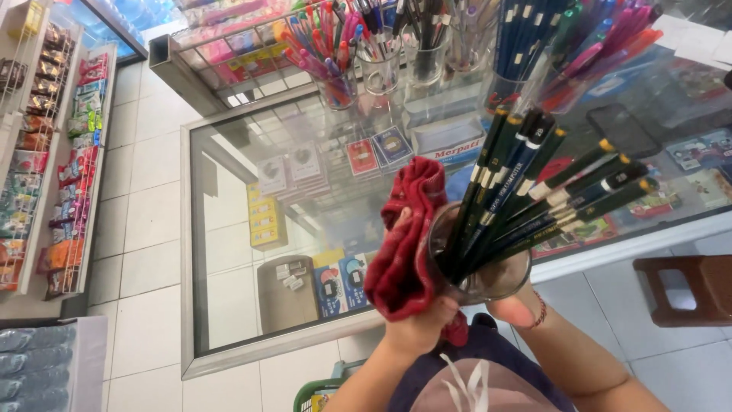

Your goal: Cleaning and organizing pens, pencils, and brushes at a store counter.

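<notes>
Glass counter stretches beyond; just before it, a clear cup of dark pencils is gripped from below by the right hand, steadying it while the left hand presses a clutched red cloth against its side

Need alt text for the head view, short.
Seen from above, the left hand presses a red cloth against a clear glass cup of dark pencils, held by the right hand, over a glass display counter.
</notes>
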